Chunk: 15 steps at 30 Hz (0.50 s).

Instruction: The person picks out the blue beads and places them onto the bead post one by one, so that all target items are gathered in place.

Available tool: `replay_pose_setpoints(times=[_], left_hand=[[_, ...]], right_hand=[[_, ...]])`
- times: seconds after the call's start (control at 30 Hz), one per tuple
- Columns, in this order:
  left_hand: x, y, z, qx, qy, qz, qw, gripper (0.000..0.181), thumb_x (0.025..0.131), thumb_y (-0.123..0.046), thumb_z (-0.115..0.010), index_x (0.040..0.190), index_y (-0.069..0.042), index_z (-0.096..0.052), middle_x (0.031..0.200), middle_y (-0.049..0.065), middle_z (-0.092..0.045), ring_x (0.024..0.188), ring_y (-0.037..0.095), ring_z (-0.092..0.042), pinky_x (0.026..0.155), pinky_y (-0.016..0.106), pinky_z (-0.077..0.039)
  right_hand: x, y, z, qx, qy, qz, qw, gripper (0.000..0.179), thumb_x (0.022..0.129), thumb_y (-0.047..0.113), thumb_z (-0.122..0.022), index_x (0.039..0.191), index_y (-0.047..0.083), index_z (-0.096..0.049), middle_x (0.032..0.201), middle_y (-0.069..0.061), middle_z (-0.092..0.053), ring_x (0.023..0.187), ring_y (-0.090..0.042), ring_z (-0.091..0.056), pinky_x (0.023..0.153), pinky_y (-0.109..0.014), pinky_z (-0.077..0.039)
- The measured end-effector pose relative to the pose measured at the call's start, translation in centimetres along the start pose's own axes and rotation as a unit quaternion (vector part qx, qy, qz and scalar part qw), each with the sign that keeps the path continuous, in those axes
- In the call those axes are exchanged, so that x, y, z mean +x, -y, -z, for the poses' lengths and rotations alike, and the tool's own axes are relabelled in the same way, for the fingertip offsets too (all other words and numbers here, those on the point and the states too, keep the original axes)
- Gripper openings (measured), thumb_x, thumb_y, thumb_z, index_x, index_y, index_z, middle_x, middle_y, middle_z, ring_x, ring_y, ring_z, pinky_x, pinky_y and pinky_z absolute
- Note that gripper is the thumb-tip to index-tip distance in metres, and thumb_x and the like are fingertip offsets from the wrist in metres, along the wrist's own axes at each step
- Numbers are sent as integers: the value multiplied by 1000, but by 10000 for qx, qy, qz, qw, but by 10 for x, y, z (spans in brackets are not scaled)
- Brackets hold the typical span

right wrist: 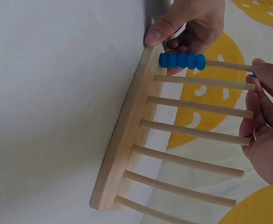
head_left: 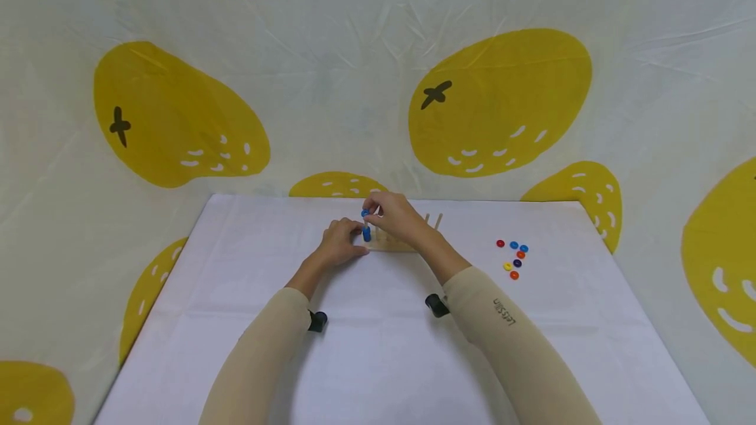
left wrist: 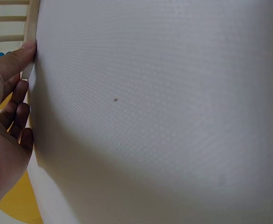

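Observation:
A wooden rack with a row of upright pegs point(right wrist: 122, 135) stands on the white table. My left hand point(head_left: 340, 241) holds its left end, the thumb on the near edge of the base and the fingers beyond. Stacked blue beads point(right wrist: 182, 61) fill the lower part of the end peg nearest that hand. At the top of the same peg, my right hand point(head_left: 394, 214) pinches another blue bead point(head_left: 365, 213), mostly hidden by the fingertips in the right wrist view. The other pegs in the right wrist view are bare. In the left wrist view the left thumb point(left wrist: 17, 58) presses the base.
Several loose ring beads lie to the right on the table point(head_left: 366, 359), among them a red bead point(head_left: 500, 243), a yellow bead point(head_left: 507, 267) and a dark purple bead point(head_left: 517, 263). A cloth point(head_left: 342, 84) printed with yellow fruit hangs behind the table.

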<state>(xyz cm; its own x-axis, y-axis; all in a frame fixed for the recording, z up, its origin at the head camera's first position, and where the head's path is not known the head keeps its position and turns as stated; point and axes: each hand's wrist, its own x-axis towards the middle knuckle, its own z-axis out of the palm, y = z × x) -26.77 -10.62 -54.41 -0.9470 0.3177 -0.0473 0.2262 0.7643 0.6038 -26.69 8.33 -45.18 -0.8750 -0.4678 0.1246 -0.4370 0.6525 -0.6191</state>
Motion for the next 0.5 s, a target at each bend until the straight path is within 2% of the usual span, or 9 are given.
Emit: replay_pose_setpoints(times=[0.5], left_hand=[[0, 0, -1, 62, -6, -13, 10000, 56, 83, -30, -87, 132, -9, -68, 120, 8, -66, 115, 29, -51, 103, 51, -39]], right_hand=[[-2, -1, 1, 50, 30, -39, 10000, 17, 96, 17, -74, 110, 8, -72, 100, -4, -72, 94, -20, -65, 85, -32, -57]])
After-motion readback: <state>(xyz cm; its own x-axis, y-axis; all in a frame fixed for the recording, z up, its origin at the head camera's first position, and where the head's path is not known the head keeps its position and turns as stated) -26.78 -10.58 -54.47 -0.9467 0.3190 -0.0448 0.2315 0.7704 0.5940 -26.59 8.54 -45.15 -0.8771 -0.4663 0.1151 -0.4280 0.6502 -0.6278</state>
